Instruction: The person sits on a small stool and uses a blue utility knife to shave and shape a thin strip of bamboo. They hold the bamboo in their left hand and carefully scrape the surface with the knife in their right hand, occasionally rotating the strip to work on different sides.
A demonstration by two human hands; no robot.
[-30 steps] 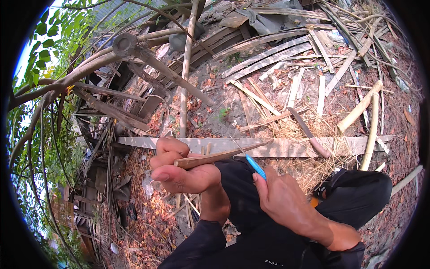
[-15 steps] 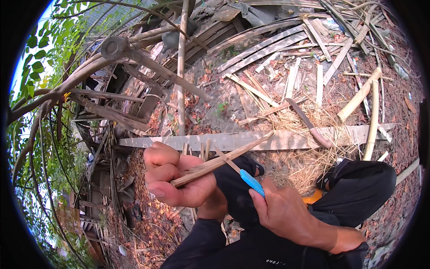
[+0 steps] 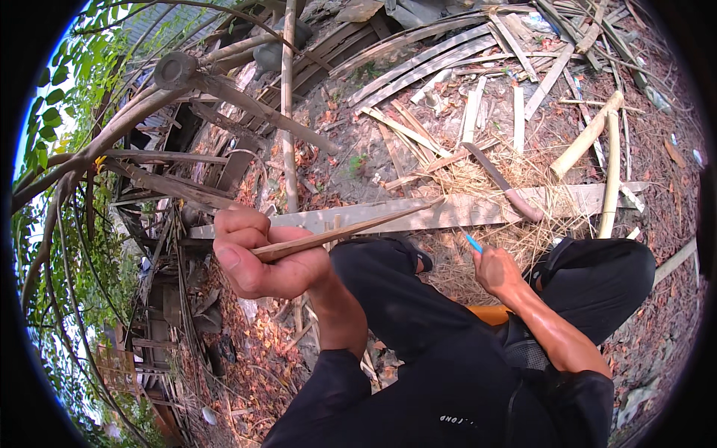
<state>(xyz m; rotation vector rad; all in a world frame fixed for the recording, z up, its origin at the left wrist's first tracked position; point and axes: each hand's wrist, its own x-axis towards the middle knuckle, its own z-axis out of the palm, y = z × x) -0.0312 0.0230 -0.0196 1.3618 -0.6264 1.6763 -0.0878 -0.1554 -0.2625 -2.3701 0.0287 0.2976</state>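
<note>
My left hand is closed around the thick end of a tapered wooden stick, its thin tip pointing up and to the right. Lower right of that tip, my right hand grips a small craft knife by its blue handle. I cannot make out its blade now. Stick and knife are apart. Beyond both hands a long pale plank lies across the ground. A curved, dark-bladed machete rests with its brown handle on this plank.
Straw-like shavings lie around the plank. Two peeled poles lie at the right, with scattered wood strips farther off. An upright pole and a branch frame stand at the left. Something orange shows by my legs.
My right hand has moved away from the stick, up and to the right, taking the knife with it. The left hand has shifted slightly left and up, still holding the stick.
</note>
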